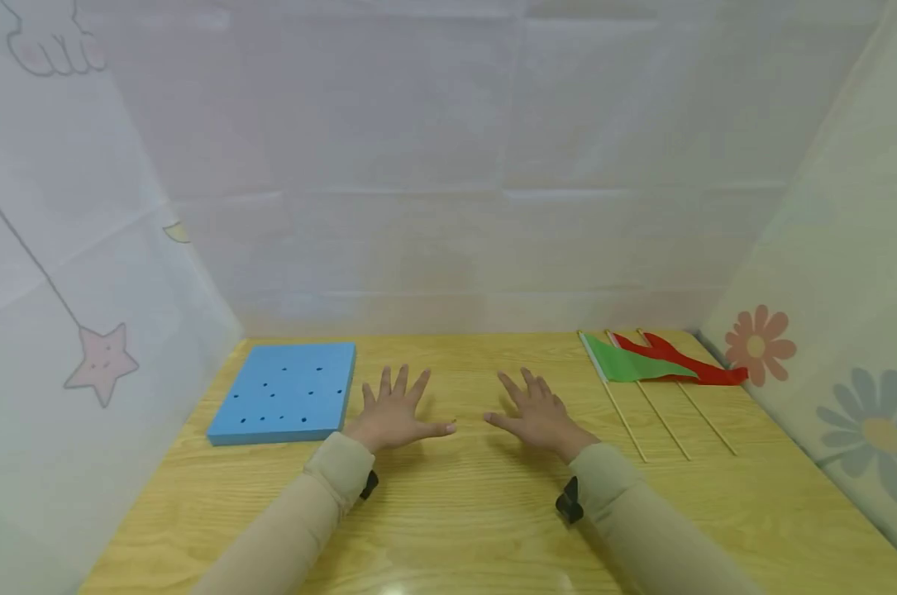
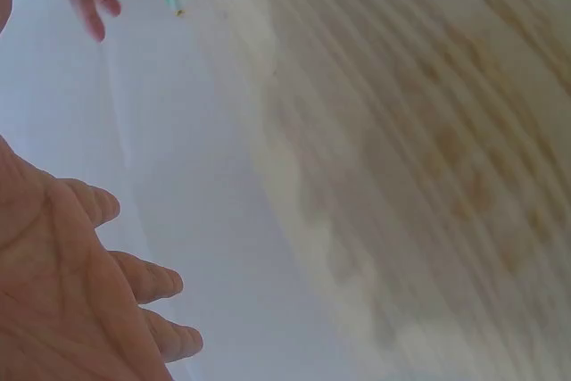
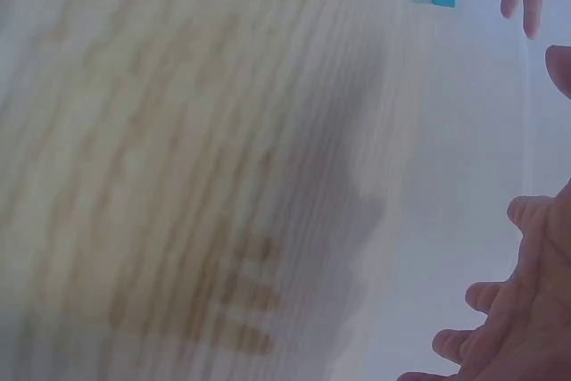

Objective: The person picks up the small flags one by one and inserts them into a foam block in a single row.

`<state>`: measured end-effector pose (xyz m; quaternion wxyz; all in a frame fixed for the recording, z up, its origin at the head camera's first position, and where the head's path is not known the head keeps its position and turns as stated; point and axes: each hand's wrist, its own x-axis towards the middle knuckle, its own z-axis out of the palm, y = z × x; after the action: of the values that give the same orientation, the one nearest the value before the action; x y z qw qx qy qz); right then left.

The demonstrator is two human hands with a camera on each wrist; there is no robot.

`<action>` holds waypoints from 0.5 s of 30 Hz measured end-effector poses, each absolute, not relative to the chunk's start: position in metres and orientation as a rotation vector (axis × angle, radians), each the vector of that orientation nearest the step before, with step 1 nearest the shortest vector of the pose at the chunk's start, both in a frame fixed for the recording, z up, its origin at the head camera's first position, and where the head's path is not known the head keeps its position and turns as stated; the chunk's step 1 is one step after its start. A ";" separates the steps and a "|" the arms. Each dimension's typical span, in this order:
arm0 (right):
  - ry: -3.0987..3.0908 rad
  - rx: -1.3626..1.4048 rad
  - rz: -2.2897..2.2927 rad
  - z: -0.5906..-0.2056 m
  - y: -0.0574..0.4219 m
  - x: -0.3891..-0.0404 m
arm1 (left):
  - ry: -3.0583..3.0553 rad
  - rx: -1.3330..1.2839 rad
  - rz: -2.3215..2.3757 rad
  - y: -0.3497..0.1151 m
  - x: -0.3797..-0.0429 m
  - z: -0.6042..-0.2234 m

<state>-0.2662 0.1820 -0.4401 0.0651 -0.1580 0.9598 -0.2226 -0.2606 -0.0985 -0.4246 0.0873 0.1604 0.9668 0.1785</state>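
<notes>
My left hand (image 1: 394, 416) is spread with straight fingers above the table, holding nothing. Just left of it lies a flat blue board (image 1: 288, 388) dotted with several small dark holes. My right hand (image 1: 537, 417) is likewise spread and bare, its thumb toward the left one. To its right, several flags on thin wooden sticks lie side by side: a green flag (image 1: 627, 361) in front and red cloth (image 1: 704, 370) behind it. In the left wrist view the palm (image 2: 53, 265) faces the camera; the right palm (image 3: 535, 301) shows in its own wrist view.
The wood-grain table (image 1: 455, 512) is bordered by a pale cloth wall (image 1: 448, 207) at the back and by cloth sides. A star print (image 1: 102, 362) marks the left side, flower prints (image 1: 761, 345) the right. Each wrist wears a dark strap piece (image 1: 570, 501).
</notes>
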 end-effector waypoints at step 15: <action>2.872 -0.407 -0.837 -0.432 0.216 -0.265 | 2.957 0.449 0.616 -0.143 -0.258 -0.415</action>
<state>-0.2653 0.2162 -0.4321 0.0611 -0.1344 0.9495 -0.2768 -0.2578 -0.1432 -0.4152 0.0438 0.1468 0.9674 0.2015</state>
